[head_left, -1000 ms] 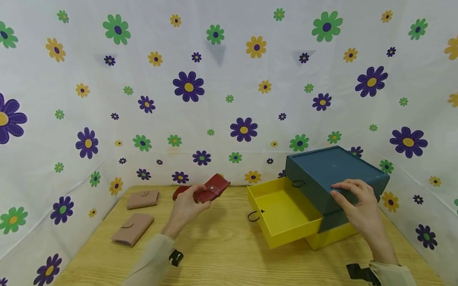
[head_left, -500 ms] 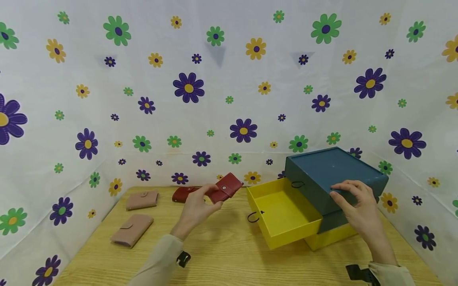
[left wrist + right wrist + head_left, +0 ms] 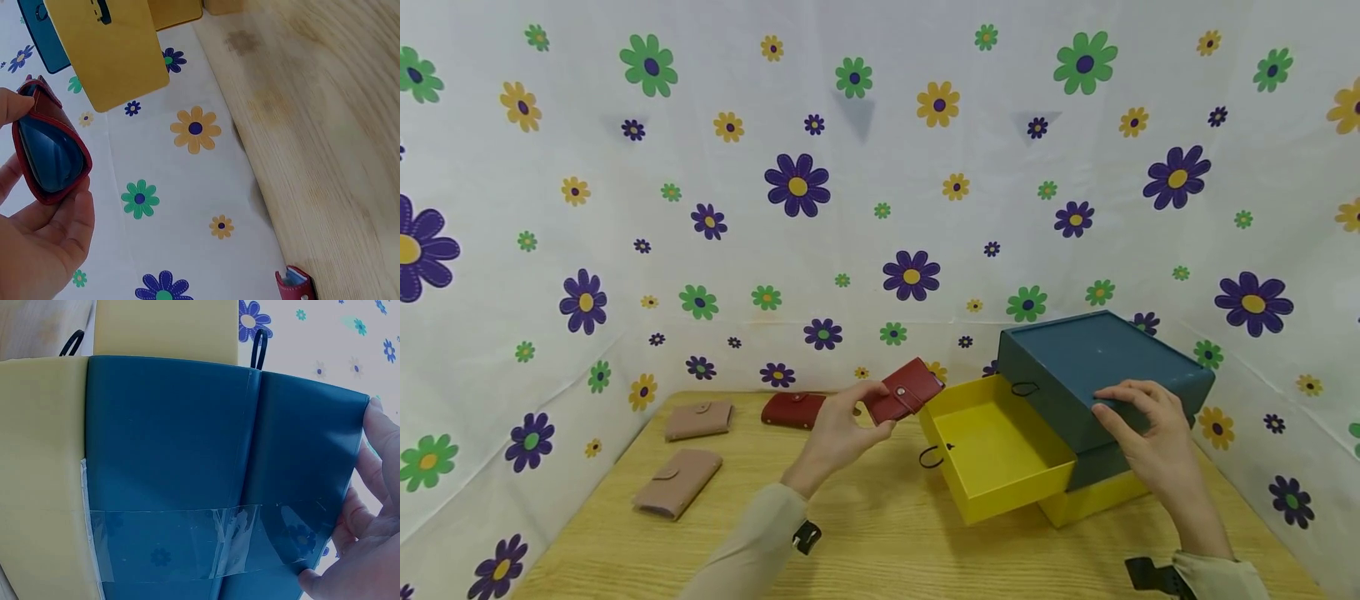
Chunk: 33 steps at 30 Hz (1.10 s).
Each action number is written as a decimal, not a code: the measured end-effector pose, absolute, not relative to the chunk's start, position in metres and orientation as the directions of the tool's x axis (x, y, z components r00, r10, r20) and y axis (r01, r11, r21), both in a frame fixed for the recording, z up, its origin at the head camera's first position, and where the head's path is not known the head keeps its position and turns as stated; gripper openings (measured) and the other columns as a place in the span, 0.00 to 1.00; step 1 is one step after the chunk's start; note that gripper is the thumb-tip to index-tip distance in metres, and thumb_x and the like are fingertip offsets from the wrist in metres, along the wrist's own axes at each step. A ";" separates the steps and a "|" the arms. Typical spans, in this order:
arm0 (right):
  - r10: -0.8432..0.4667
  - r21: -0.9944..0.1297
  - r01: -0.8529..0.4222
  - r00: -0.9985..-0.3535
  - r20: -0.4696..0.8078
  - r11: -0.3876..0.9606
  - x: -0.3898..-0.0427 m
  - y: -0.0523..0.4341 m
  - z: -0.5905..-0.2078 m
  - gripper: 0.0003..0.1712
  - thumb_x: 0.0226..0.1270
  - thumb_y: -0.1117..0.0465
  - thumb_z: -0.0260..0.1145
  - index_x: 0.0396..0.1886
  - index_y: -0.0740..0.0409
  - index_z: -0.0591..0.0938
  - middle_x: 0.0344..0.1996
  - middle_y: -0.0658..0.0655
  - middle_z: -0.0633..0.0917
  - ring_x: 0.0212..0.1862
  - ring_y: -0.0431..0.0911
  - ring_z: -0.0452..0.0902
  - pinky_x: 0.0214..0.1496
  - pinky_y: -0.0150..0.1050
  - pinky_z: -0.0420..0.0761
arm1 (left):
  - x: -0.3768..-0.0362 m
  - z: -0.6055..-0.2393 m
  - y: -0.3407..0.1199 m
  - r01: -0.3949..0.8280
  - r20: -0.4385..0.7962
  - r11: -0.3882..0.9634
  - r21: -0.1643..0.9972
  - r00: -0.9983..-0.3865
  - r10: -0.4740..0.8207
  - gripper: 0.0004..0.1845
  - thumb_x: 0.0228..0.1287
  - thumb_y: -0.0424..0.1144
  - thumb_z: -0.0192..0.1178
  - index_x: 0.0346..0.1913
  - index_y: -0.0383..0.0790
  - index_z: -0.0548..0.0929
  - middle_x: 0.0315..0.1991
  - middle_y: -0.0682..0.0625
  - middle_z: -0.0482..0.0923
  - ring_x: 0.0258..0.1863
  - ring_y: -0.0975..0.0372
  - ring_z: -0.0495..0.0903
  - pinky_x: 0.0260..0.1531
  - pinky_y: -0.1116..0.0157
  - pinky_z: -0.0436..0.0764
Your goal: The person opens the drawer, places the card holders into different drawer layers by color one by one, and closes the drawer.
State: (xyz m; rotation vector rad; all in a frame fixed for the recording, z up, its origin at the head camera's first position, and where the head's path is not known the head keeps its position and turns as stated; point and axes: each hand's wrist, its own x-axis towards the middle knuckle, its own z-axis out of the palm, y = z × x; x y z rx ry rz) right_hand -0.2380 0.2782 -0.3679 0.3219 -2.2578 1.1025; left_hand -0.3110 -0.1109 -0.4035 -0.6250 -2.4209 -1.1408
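While raised above the table (image 3: 865, 517), pinched a red wallet (image 3: 904, 392) in the left hand (image 3: 838, 433), thumb on one face, fingers curled round the other. Held it tilted in the air, snap tab uppermost, just beside the near-left corner of the open drawer (image 3: 1000, 442) and not inside it. Seen from the left wrist, gaped slightly at one end, showing a dark lining (image 3: 50, 150).

Judged light and soft: leather-like, flexible, likely to bow or fall open if squeezed at the loose edges. Best taken across the middle or along the folded spine, flat faces between thumb and fingers, as gripped now. Not fragile; smooth enough to slip from a loose pinch.

Rested the right hand (image 3: 1142, 437) on the blue box (image 3: 1097, 354), fingers bent over its near top edge and thumb against the side, well apart from the left hand. Showed clear tape (image 3: 206, 540) across the box in the right wrist view.

Stood pulled out to the left, the yellow drawer, with a black loop (image 3: 930, 455) on its front; below it, a second yellow drawer (image 3: 1090, 496), nearly shut.

Lay farther left on the table: another red wallet (image 3: 793, 410) and two pink ones (image 3: 698, 418) (image 3: 677, 481), all against a flowered backdrop (image 3: 797, 183)
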 end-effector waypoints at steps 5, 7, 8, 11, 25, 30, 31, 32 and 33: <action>0.039 -0.632 -0.456 -0.791 0.610 0.626 -0.238 0.277 -0.367 0.13 0.69 0.63 0.65 0.48 0.66 0.83 0.54 0.66 0.73 0.65 0.67 0.53 0.58 0.74 0.52 | -0.312 -0.402 -0.098 0.571 0.534 0.579 0.583 -0.806 0.257 0.20 0.54 0.41 0.72 0.51 0.52 0.81 0.44 0.59 0.83 0.40 0.66 0.77 0.42 0.61 0.78; 0.041 -0.629 -0.462 -0.785 0.618 0.625 -0.238 0.277 -0.367 0.12 0.69 0.63 0.65 0.48 0.66 0.83 0.52 0.65 0.73 0.64 0.66 0.54 0.59 0.73 0.52 | -0.313 -0.402 -0.093 0.574 0.524 0.576 0.581 -0.806 0.275 0.20 0.54 0.42 0.71 0.51 0.52 0.81 0.45 0.59 0.83 0.40 0.66 0.76 0.42 0.62 0.78; 0.042 -0.627 -0.466 -0.781 0.623 0.625 -0.238 0.277 -0.367 0.12 0.68 0.63 0.65 0.47 0.66 0.83 0.52 0.64 0.73 0.64 0.65 0.55 0.59 0.72 0.52 | -0.314 -0.402 -0.091 0.578 0.517 0.567 0.587 -0.807 0.287 0.20 0.54 0.41 0.71 0.51 0.52 0.81 0.45 0.59 0.83 0.41 0.66 0.76 0.42 0.62 0.77; 0.049 -0.625 -0.470 -0.775 0.630 0.623 -0.238 0.276 -0.367 0.11 0.68 0.63 0.66 0.47 0.65 0.83 0.50 0.63 0.73 0.63 0.64 0.56 0.59 0.72 0.53 | -0.315 -0.402 -0.085 0.574 0.479 0.549 0.608 -0.816 0.323 0.20 0.55 0.41 0.71 0.52 0.52 0.80 0.46 0.59 0.83 0.42 0.65 0.76 0.44 0.62 0.77; 0.047 -0.615 -0.489 -0.758 0.650 0.619 -0.238 0.274 -0.367 0.11 0.69 0.63 0.65 0.45 0.66 0.83 0.48 0.59 0.73 0.62 0.64 0.56 0.59 0.72 0.53 | -0.321 -0.393 -0.081 0.576 0.400 0.528 0.624 -0.816 0.417 0.19 0.59 0.45 0.70 0.54 0.51 0.82 0.56 0.54 0.80 0.49 0.61 0.76 0.48 0.57 0.77; 0.051 -0.612 -0.483 -0.757 0.651 0.626 -0.238 0.275 -0.369 0.11 0.67 0.64 0.66 0.45 0.66 0.84 0.48 0.60 0.73 0.62 0.62 0.57 0.58 0.69 0.55 | -0.322 -0.391 -0.081 0.589 0.387 0.549 0.593 -0.807 0.446 0.20 0.59 0.48 0.70 0.54 0.51 0.83 0.60 0.52 0.78 0.54 0.58 0.77 0.49 0.55 0.79; 0.052 -0.613 -0.480 -0.760 0.648 0.627 -0.238 0.274 -0.369 0.11 0.67 0.64 0.66 0.45 0.65 0.84 0.48 0.60 0.73 0.61 0.61 0.57 0.58 0.69 0.55 | -0.323 -0.391 -0.081 0.588 0.382 0.551 0.592 -0.807 0.450 0.20 0.59 0.48 0.70 0.54 0.50 0.83 0.60 0.51 0.77 0.55 0.57 0.76 0.51 0.54 0.79; 0.051 -0.616 -0.478 -0.763 0.645 0.626 -0.238 0.275 -0.369 0.11 0.68 0.64 0.66 0.45 0.65 0.84 0.49 0.61 0.73 0.62 0.62 0.56 0.58 0.69 0.54 | -0.323 -0.391 -0.080 0.586 0.377 0.555 0.591 -0.808 0.452 0.20 0.59 0.48 0.69 0.54 0.50 0.84 0.61 0.51 0.77 0.56 0.56 0.76 0.53 0.52 0.79; 0.051 -0.617 -0.476 -0.765 0.642 0.626 -0.238 0.275 -0.369 0.11 0.68 0.64 0.66 0.46 0.66 0.84 0.49 0.61 0.73 0.62 0.62 0.56 0.58 0.69 0.54 | -0.324 -0.392 -0.080 0.583 0.371 0.560 0.589 -0.810 0.454 0.20 0.59 0.48 0.69 0.54 0.50 0.84 0.61 0.51 0.77 0.57 0.56 0.76 0.54 0.51 0.78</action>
